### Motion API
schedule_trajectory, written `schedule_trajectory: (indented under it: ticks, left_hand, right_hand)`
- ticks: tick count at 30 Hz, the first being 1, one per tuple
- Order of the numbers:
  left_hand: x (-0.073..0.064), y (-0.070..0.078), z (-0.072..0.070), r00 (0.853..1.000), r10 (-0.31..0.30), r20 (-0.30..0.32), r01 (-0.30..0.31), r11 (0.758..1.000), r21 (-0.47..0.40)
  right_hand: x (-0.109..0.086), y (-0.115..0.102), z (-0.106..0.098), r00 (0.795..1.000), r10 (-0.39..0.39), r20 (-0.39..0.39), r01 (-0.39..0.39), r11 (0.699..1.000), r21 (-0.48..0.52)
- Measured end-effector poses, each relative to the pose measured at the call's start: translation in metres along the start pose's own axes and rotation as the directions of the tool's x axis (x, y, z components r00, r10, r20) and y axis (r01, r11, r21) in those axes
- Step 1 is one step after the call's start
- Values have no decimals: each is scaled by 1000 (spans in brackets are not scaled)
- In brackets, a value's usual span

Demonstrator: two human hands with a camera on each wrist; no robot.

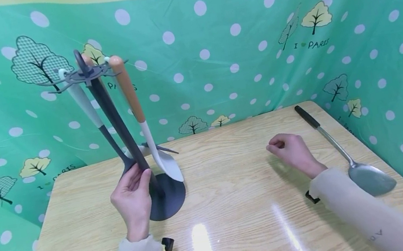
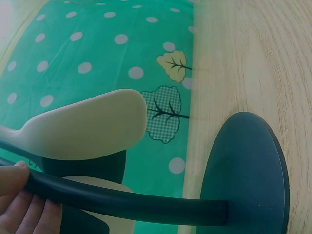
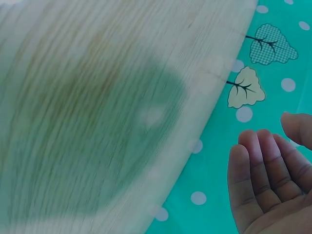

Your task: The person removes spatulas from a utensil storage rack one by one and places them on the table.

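Note:
On the left of the table stands a dark utensil rack point(image 1: 117, 121) with a round base, its pole tilted in the head view. My left hand point(image 1: 134, 199) grips the pole low down, thumb on one side and fingers on the other. From the hooked top hang several utensils, among them a white spatula point(image 1: 170, 166) with a wood-coloured handle and a dark utensil with a pale grey handle point(image 1: 82, 102). In the left wrist view, a pale utensil head point(image 2: 92, 126) lies beside the pole. My right hand point(image 1: 294, 152) hovers over the table, fingers loosely curled around nothing.
A metal wok turner point(image 1: 372, 179) with a black handle lies along the table's right side. Green polka-dot cloth point(image 1: 205, 53) hangs behind and beside the wooden table point(image 1: 229, 174). Light glares off the table's front part.

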State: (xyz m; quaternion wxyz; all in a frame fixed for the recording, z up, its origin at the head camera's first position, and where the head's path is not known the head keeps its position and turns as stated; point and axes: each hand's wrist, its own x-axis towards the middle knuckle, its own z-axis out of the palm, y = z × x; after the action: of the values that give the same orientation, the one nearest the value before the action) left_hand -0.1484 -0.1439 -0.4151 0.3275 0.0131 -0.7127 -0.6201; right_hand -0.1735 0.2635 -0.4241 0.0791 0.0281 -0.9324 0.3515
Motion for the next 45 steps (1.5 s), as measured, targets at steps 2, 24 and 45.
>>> schedule_trajectory:
  ticks: [2, 24, 45]
  left_hand:
    - [0, 0, 0, 1000, 4, -1, -4, 1000, 0]
    - [1, -1, 0, 1000, 0, -9, 0, 1000, -12]
    - [1, -1, 1, 1000, -1, -7, 1, 1000, -2]
  right_hand:
    - [0, -1, 2, 1000, 2, 2, -2, 1000, 9]
    - [-4, -20, 17, 999, -38, -4, 38, 998, 49]
    - [-2, -42, 32, 998, -66, 18, 64, 993, 98]
